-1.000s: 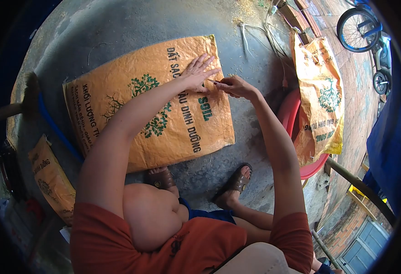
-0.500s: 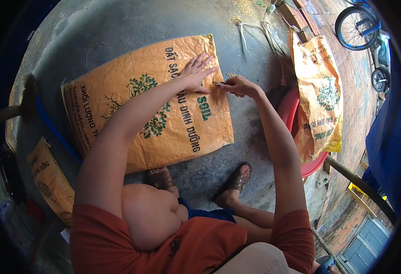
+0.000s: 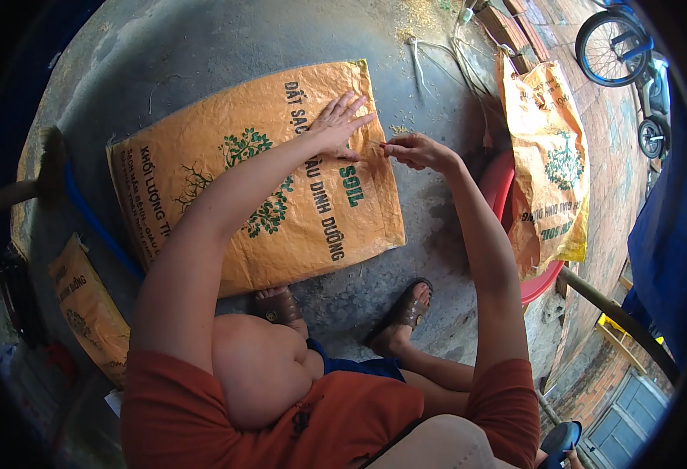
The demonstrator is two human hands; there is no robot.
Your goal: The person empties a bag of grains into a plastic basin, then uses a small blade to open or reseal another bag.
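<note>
The right hand pinches its fingers on a small, thin, reddish tool at the right edge of a broad orange printed plastic sack. The left hand lies on that sack, fingers spread. The sack lies flat on a grey concrete floor. Right of it are a curved red plastic object and another orange sack; farther right, reddish paving and a black-tyred wheel.

left hand: palm down, fingers splayed | right hand: fingers pinched | left arm: elbow bent | right arm: slightly bent
</note>
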